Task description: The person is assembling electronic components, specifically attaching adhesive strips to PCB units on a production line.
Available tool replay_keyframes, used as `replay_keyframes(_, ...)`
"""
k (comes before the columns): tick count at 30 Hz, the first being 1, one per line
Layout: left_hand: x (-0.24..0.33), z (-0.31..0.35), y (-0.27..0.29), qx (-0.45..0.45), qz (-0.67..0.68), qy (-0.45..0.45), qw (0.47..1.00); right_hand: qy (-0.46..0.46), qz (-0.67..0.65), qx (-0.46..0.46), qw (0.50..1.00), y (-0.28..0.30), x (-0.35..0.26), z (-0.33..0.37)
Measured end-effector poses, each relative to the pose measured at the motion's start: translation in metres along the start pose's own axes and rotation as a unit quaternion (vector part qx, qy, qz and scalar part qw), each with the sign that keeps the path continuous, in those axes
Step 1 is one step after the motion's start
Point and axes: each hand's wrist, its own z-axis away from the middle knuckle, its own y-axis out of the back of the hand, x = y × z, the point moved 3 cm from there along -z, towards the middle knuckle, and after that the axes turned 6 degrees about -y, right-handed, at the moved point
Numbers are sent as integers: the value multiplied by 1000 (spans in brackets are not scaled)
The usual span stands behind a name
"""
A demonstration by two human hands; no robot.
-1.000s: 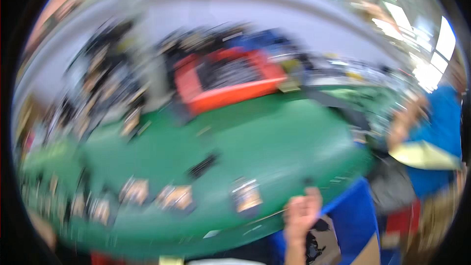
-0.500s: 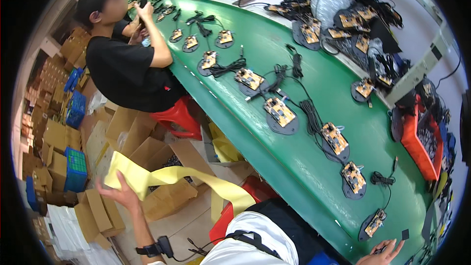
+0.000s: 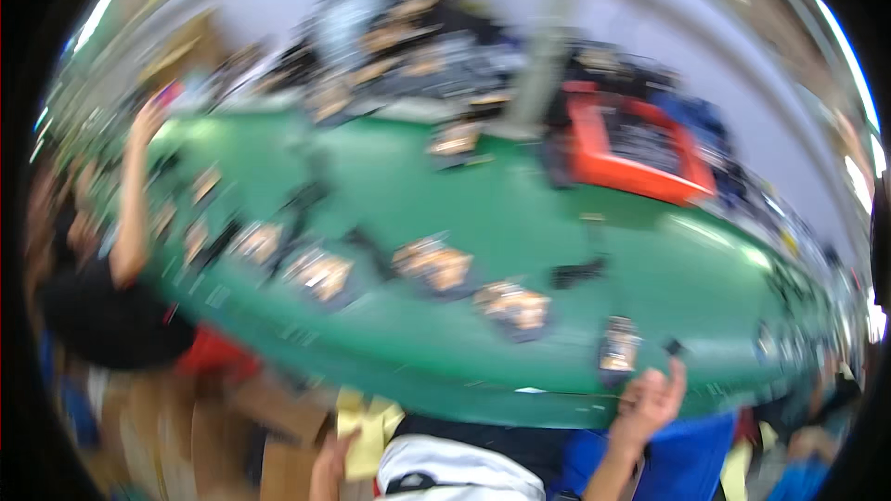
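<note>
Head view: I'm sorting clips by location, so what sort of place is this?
Likely an electronics workshop: blurred pieces that look like circuit boards sit along a long green bench, with a filled red tray toward its far side.

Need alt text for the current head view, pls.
Blurred view: the right hand has a small dark square at its fingertip, beside a row of circuit boards along a green table. The left hand is by yellow material below, grip unclear. A red bin stands toward the back; a person in black is at left.
</note>
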Motion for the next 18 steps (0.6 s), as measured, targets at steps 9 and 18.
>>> replay_keyframes(9,210,-163,-149,-129,-102,-255,953,5,13,-41,999,5,8,17)
replay_keyframes(18,275,-141,-62,-101,13,-343,934,-63,-65,-58,994,-9,0,31)
